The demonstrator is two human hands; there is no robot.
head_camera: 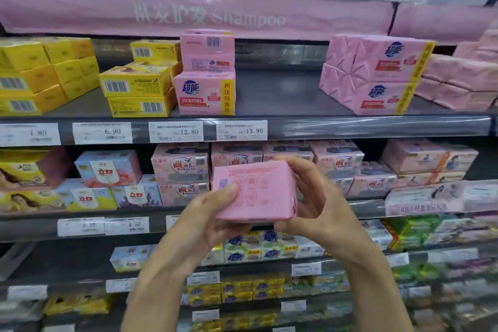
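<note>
Currently held: pink wrapped rectangular soap pack (253,191), centre of frame, before the shelves.
Left hand (206,224): fingers curled under its lower left edge, thumb on its face.
Right hand (320,207): fingers wrapped round its right edge.
Open room: bare grey shelf board (277,94), upper centre, between small pink stack (206,73) and larger pink block (374,75).

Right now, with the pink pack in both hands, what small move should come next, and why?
Probably raise the pack toward the bare shelf between the middle pink stack and the right pink stack. The left hand and right hand both grip it, and its pink wrap looks like theirs.
</note>
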